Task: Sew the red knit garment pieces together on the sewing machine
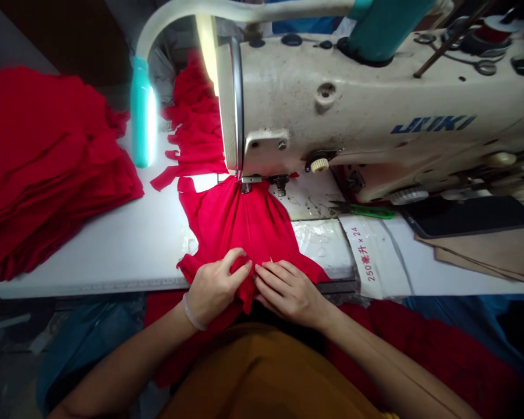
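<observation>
A piece of red fabric lies on the white sewing table, its far edge under the presser foot of the sewing machine. Folds fan out from the foot towards me. At the near edge, my left hand pinches the cloth between thumb and curled fingers; a pale bracelet circles that wrist. My right hand is right beside it, fingers together and bent over the same cloth, thumb hidden below. Part of the fabric hangs over the table's front edge between my hands.
A tall stack of red fabric pieces stands on the left. More red cloth lies behind the needle. A lit lamp hangs at left. Green-handled snips, a dark phone and brown card lie at right.
</observation>
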The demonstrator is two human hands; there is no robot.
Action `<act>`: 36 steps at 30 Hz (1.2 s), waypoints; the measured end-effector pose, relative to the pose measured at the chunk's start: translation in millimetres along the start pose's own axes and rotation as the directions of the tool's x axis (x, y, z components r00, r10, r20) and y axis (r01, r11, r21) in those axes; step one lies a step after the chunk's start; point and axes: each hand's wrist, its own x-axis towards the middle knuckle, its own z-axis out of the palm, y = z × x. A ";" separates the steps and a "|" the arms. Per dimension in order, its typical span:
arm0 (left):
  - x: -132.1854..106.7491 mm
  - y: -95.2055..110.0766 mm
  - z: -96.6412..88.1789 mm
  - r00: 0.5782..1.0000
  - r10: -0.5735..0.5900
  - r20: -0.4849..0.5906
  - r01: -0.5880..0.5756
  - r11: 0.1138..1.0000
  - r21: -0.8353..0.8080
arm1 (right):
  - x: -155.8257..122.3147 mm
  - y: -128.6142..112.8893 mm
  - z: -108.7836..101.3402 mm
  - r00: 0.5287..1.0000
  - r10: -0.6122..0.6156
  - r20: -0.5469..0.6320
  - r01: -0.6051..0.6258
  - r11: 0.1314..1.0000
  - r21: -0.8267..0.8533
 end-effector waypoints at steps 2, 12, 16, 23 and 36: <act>4.3 -0.1 -1.4 0.997 -0.003 0.078 -0.001 0.999 0.048 | 1.4 3.1 -1.5 1.000 0.013 0.001 -0.013 1.000 0.003; 43.9 -17.1 -11.3 0.898 -0.102 0.428 0.054 0.991 0.123 | 17.2 26.0 -6.6 0.997 0.055 0.061 -0.054 0.998 -0.009; 56.7 -26.6 -11.7 0.892 -0.129 0.434 0.079 0.988 0.133 | 29.7 57.7 -16.2 0.989 0.041 0.140 -0.050 0.997 0.062; 76.5 -46.9 -6.2 0.915 -0.162 0.369 0.115 0.983 0.147 | 52.4 135.5 -37.8 0.909 -0.066 0.411 0.134 0.981 -0.139; 97.9 -101.7 10.8 0.966 -0.098 0.237 0.075 0.992 0.106 | 59.8 1.8 -46.6 0.536 -0.235 0.811 -0.054 0.949 0.311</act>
